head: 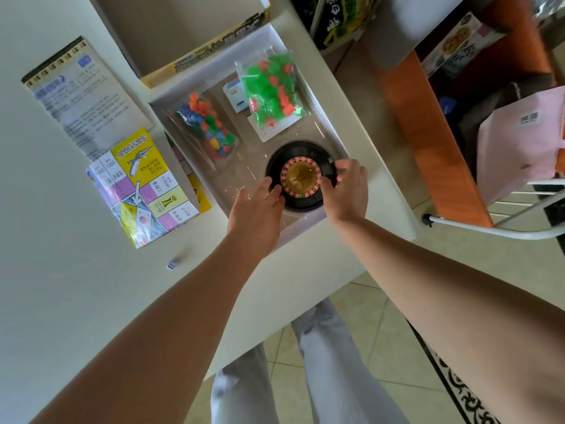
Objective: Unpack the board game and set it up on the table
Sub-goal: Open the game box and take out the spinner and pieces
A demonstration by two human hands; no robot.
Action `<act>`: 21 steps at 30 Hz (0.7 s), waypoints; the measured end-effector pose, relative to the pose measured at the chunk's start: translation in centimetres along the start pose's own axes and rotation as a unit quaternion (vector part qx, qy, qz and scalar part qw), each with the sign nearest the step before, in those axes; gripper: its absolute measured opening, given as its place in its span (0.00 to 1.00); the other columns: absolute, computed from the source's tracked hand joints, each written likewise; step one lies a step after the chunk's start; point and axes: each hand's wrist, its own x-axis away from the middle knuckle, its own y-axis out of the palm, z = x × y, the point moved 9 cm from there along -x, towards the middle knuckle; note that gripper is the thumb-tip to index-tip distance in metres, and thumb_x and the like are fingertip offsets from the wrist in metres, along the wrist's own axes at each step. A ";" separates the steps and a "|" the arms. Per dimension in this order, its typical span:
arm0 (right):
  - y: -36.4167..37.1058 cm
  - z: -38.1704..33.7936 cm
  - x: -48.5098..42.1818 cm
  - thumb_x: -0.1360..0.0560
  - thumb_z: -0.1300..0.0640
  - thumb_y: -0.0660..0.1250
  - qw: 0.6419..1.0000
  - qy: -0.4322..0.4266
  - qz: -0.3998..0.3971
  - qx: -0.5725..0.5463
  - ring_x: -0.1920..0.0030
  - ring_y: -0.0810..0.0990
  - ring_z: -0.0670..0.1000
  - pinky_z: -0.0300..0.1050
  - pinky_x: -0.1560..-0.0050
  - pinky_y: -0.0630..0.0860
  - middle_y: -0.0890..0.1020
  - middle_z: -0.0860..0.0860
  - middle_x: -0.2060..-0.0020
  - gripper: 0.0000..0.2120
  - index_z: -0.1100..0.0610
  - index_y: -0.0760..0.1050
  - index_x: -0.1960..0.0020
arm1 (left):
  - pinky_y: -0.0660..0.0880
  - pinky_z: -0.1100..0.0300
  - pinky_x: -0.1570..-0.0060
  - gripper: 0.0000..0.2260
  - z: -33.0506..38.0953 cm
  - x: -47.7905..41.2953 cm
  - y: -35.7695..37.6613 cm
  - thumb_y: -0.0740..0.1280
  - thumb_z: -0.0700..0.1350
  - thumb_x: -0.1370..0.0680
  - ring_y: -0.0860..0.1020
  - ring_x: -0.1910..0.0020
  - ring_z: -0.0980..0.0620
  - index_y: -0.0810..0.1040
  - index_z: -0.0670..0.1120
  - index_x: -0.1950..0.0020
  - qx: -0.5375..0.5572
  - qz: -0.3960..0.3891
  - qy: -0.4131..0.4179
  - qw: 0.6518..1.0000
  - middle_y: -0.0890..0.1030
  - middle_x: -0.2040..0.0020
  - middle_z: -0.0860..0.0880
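Within the tray [327,127], left hand [260,206] and right hand [348,191], both curled around the roulette wheel [301,175].

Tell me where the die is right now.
In the head view, the die lies alone on the white table, at lower left. It sits just below the wrapped, folded game board and does not touch it.

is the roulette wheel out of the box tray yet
No, the roulette wheel sits in the box tray, with the left hand and right hand gripping its rim.
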 end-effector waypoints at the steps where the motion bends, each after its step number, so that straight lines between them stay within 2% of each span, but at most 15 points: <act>1: 0.0 0.2 -0.3 0.27 0.56 0.69 1.000 0.001 -0.001 0.009 0.48 0.76 0.53 0.41 0.51 0.69 0.76 0.54 0.45 0.15 0.57 0.72 0.42 | 0.60 0.44 0.31 0.27 0.0 0.0 0.0 0.61 0.48 0.22 0.48 0.22 0.46 0.59 0.46 0.24 -0.001 0.002 0.004 1.000 0.55 0.22 0.48; 3: -0.2 0.4 -1.2 0.26 0.55 0.68 1.000 0.010 -0.003 0.027 0.48 0.77 0.53 0.40 0.53 0.67 0.79 0.54 0.49 0.11 0.57 0.74 0.45 | 0.60 0.45 0.31 0.27 -0.1 0.0 0.0 0.61 0.48 0.22 0.48 0.22 0.47 0.58 0.46 0.24 -0.004 0.007 0.009 1.000 0.55 0.22 0.48; 7: -0.8 -0.1 -2.0 0.27 0.55 0.67 1.000 0.008 -0.001 0.030 0.51 0.80 0.54 0.43 0.51 0.73 0.83 0.54 0.55 0.08 0.58 0.79 0.51 | 0.58 0.45 0.29 0.28 -0.1 0.3 0.2 0.60 0.49 0.21 0.47 0.22 0.46 0.57 0.46 0.23 0.000 0.017 0.007 1.000 0.54 0.21 0.47; 14: -1.1 -0.2 -1.4 0.27 0.59 0.67 0.999 -0.033 -0.026 0.010 0.53 0.81 0.57 0.49 0.49 0.76 0.84 0.55 0.56 0.09 0.61 0.77 0.49 | 0.57 0.50 0.29 0.28 -0.1 0.9 -0.5 0.61 0.47 0.22 0.49 0.23 0.46 0.58 0.45 0.24 0.072 0.058 0.007 0.996 0.53 0.21 0.46; 16: -1.3 -0.1 -1.3 0.26 0.60 0.66 0.999 -0.031 -0.042 -0.010 0.55 0.80 0.54 0.43 0.50 0.76 0.83 0.55 0.56 0.10 0.61 0.77 0.47 | 0.59 0.50 0.29 0.29 -0.5 1.6 -1.0 0.62 0.45 0.23 0.53 0.23 0.46 0.57 0.45 0.23 0.121 0.083 -0.004 0.989 0.52 0.21 0.46; 18: -1.4 -0.4 -0.8 0.25 0.62 0.66 0.997 -0.028 -0.065 -0.041 0.58 0.78 0.49 0.27 0.58 0.71 0.82 0.54 0.56 0.10 0.62 0.75 0.44 | 0.65 0.49 0.33 0.32 -1.1 2.8 -1.9 0.64 0.42 0.25 0.62 0.27 0.45 0.56 0.44 0.23 0.168 0.142 -0.017 0.975 0.56 0.22 0.46; 19: -1.5 -0.7 -0.4 0.25 0.62 0.66 0.995 -0.032 -0.074 -0.052 0.58 0.77 0.48 0.23 0.61 0.69 0.81 0.53 0.56 0.10 0.62 0.75 0.44 | 0.69 0.49 0.36 0.34 -1.6 3.6 -2.2 0.65 0.40 0.27 0.67 0.31 0.44 0.56 0.43 0.23 0.191 0.173 -0.028 0.966 0.58 0.23 0.45; 21: -1.5 -1.6 0.5 0.24 0.61 0.66 0.993 -0.044 -0.087 -0.064 0.59 0.77 0.47 0.22 0.63 0.68 0.80 0.52 0.57 0.10 0.61 0.74 0.43 | 0.75 0.48 0.43 0.36 -2.7 5.0 -2.0 0.66 0.38 0.29 0.73 0.37 0.42 0.56 0.42 0.23 0.253 0.205 -0.071 0.943 0.61 0.25 0.43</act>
